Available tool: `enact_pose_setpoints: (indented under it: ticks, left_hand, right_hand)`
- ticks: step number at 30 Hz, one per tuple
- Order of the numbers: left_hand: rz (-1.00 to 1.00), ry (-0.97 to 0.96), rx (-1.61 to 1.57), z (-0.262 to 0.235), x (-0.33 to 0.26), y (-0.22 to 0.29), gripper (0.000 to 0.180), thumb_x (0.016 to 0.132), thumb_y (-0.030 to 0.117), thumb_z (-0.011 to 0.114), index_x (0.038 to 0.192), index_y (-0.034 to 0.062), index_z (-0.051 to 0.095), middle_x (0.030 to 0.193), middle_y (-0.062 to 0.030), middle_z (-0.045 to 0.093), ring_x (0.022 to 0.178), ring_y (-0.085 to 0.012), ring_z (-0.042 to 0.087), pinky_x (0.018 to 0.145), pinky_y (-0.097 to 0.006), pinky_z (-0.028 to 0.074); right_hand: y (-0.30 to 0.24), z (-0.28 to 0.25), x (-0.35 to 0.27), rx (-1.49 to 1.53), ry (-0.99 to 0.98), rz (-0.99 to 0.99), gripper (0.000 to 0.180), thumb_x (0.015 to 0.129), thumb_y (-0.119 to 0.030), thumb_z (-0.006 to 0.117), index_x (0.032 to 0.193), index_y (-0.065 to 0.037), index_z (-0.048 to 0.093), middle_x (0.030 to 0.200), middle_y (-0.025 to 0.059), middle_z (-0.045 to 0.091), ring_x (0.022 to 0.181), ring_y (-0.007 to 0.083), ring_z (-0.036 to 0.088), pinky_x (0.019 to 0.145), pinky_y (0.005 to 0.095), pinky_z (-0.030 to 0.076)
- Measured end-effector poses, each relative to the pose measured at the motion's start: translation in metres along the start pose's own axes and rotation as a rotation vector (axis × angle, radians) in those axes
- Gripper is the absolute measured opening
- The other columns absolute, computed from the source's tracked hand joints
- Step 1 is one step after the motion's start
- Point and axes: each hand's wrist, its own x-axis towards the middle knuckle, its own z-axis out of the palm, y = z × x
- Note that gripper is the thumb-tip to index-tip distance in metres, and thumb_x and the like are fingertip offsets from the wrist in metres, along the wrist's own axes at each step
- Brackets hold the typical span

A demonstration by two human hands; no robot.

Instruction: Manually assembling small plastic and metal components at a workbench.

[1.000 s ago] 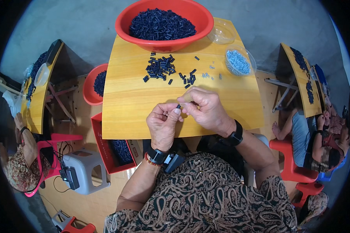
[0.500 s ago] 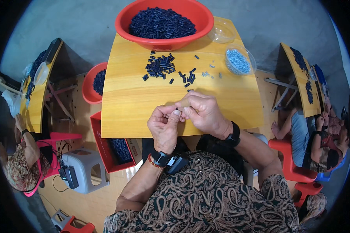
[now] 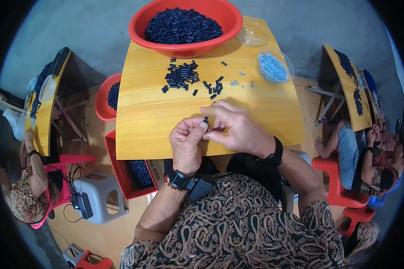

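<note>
Above the near edge of the yellow table (image 3: 157, 130), my left hand (image 3: 187, 145) pinches a small black plastic part (image 3: 205, 119) between thumb and forefinger. Its upper end sticks out past the fingertips. Just to the right, my right hand (image 3: 240, 127) has its thumb and forefinger spread apart around that part, and nothing shows between them. Farther up the table lie a pile of black plastic parts (image 3: 182, 75) and a smaller loose group (image 3: 214, 88). Several small silvery pieces (image 3: 234, 83) are scattered to the right of these.
A red basin (image 3: 141, 33) heaped with black parts stands at the back. Beside it are a clear lid (image 3: 252, 36) and a clear tub (image 3: 288, 71) of silvery pieces. A red box (image 3: 117, 166) and another red basin (image 3: 102, 101) sit at left. Other people work at side tables.
My right thumb and forefinger have parted and drawn back from the small part, baring its upper end. My left hand keeps its pinch in nearly the same place.
</note>
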Motion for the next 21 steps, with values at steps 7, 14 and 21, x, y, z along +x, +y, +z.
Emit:
enact_pose_setpoints:
  ticks: [7,14,21]
  left_hand:
    - [-0.065,-0.056,-0.061,0.002,0.000,0.004,0.007,0.091,0.003,0.060,0.095,-0.0004,0.064,0.089,-0.0080,0.067,0.076,-0.0141,0.063,0.075,-0.028,0.053]
    - [-0.075,-0.083,0.118,0.006,-0.004,0.008,0.006,0.091,0.003,0.062,0.089,-0.0011,0.066,0.084,-0.0056,0.068,0.075,-0.0083,0.059,0.072,-0.023,0.049]
    - [-0.014,-0.063,0.214,0.005,-0.005,0.002,0.006,0.091,0.003,0.063,0.088,-0.0016,0.066,0.081,-0.0032,0.066,0.071,-0.0060,0.056,0.068,-0.021,0.046]
  right_hand:
    - [0.006,0.010,0.001,-0.222,0.028,-0.189,0.024,0.080,-0.006,0.066,0.102,0.002,0.062,0.088,0.0162,0.058,0.080,0.0334,0.061,0.071,0.0397,0.052]
    - [0.007,0.006,-0.004,-0.246,0.011,-0.186,0.021,0.082,-0.010,0.065,0.099,0.002,0.061,0.084,0.0157,0.058,0.078,0.0342,0.060,0.070,0.0408,0.051]
    - [0.018,0.002,-0.003,-0.293,-0.097,-0.187,0.022,0.081,-0.009,0.068,0.099,0.002,0.062,0.085,0.0160,0.060,0.077,0.0341,0.061,0.068,0.0391,0.051]
